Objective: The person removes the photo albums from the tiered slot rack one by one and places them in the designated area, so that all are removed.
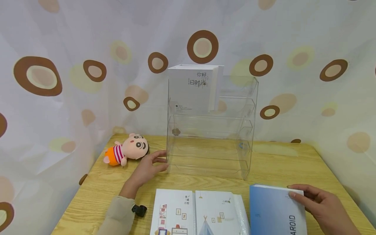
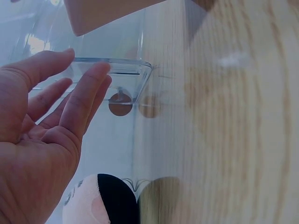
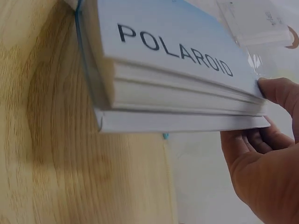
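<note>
POLAROID album (image 1: 274, 209): right fingers (image 1: 308, 188) clamped on one-o'clock corner; left fingers (image 1: 158, 153) apart beside eight-o'clock edge of clear rack (image 1: 210, 159).

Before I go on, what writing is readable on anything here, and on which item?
"POLAROID": blue-and-white album, whole in the right wrist view.
"你好", with what looks like "旧时光" below: white album in the clear rack.
Too small to read surely: titles on the tent-picture album and the dresser-picture album.
Also too small: fine print on the white album and the blue-and-white album.
</note>
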A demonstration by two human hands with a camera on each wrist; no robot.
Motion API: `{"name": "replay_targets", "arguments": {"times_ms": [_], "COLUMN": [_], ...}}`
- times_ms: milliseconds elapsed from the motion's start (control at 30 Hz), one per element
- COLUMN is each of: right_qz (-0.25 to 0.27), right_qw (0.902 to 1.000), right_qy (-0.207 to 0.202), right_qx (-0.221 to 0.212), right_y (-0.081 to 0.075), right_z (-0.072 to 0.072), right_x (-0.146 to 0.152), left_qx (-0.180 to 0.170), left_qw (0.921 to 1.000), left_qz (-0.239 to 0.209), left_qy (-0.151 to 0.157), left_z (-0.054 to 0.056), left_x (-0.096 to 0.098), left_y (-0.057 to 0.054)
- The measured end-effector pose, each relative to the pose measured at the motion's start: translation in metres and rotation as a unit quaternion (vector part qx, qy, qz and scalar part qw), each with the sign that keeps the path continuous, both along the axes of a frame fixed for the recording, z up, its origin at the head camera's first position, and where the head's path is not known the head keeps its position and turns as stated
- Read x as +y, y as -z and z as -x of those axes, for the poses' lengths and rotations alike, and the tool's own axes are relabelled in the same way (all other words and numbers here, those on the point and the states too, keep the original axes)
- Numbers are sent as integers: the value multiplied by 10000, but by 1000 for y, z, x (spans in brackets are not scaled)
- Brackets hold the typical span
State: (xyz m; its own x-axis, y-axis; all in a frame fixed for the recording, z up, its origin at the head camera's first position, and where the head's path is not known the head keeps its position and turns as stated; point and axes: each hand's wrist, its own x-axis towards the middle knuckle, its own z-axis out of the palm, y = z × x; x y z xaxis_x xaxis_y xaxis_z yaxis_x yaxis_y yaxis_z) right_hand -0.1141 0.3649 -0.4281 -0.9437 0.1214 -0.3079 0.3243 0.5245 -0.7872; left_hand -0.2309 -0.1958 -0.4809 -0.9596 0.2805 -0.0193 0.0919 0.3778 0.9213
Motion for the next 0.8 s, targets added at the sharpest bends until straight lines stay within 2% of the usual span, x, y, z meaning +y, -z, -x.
{"name": "replay_targets", "arguments": {"times_ms": [167,300,667,800], "right_qz": [397,502,181,155], "right_qw": [9990,9981,9979,9966], "right_qy": [-79,-210,-502,-738], "right_qx": [-209,-290,-361,-340], "right_y": [6,10,20,23], "right_z": [1,3,10,12], "right_x": [5,9,12,12], "left_qx": [-1,14,1,-27], "left_qw": [10000,10000,10000,10000], "left_qz": [7,4,18,30], "left_qy": [-11,-2,-20,-32], "left_z": [-1,0,1,0], "left_x": [0,0,0,0], "left_y": [-1,-1,-1,-2]}}
